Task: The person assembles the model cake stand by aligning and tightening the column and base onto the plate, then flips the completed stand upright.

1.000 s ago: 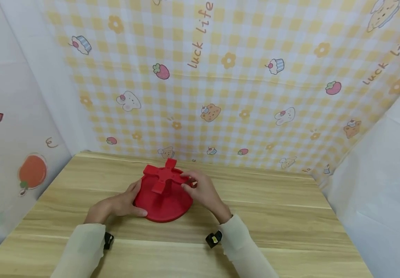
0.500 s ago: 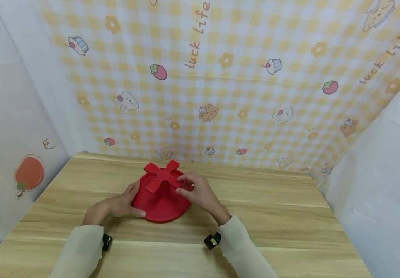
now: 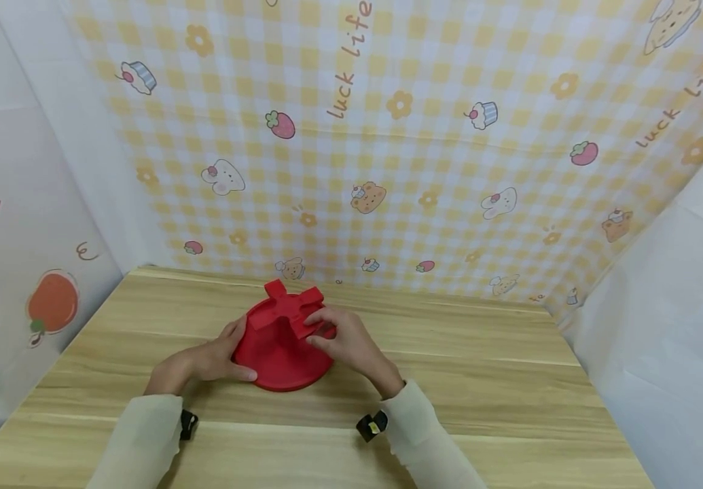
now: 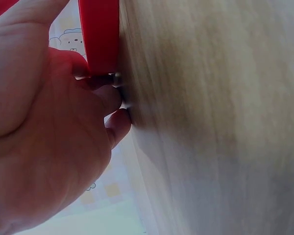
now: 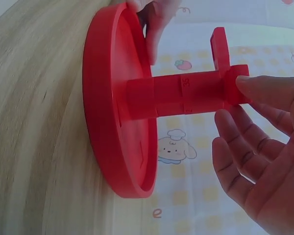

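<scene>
A red stand stands upright on the table, with a round base (image 3: 284, 375), a post (image 5: 169, 93) and a cross-shaped top (image 3: 282, 307). The number 35 is marked on the post in the right wrist view. My left hand (image 3: 207, 360) grips the base's rim from the left, thumb at the near edge. In the left wrist view its fingers (image 4: 118, 125) curl in beside the rim. Between thumb and fingertips, my right hand (image 3: 351, 343) pinches the near-right arm of the cross. The other fingers of that hand stay off the post.
The wooden table (image 3: 461, 380) reaches out on both sides of the stand. A yellow checked cloth (image 3: 400, 163) hangs close behind it. White sheets (image 3: 657, 326) hang at the left and right edges. Each wrist wears a black strap mount.
The cross-shaped top has turned clockwise as seen from above, with my right hand drawing its pinched arm nearer and leftward. The base and my left hand stay in place.
</scene>
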{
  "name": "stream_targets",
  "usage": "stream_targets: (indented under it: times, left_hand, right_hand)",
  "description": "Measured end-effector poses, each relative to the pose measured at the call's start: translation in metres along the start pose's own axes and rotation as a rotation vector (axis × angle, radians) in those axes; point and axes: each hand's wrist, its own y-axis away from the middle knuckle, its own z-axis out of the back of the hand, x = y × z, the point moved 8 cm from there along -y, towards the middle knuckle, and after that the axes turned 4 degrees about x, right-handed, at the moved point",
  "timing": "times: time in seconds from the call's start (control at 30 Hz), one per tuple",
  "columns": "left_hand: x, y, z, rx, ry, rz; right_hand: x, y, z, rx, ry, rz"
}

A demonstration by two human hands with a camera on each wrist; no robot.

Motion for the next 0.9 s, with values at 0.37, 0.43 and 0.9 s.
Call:
stream_targets:
  times: [0.37, 0.43, 0.9]
  left_hand:
    - [0.000, -0.001, 0.000, 0.003, -0.039, -0.003]
    - [0.001, -0.001, 0.000, 0.002, -0.038, 0.005]
    - [0.000, -0.001, 0.000, -0.003, -0.045, 0.011]
  right_hand:
    - [0.012, -0.001, -0.008, 0.033, 0.012, -0.005]
    - [0.014, -0.001, -0.011, 0.039, 0.012, -0.001]
    - [0.022, -0.003, -0.004, -0.042, 0.027, 0.055]
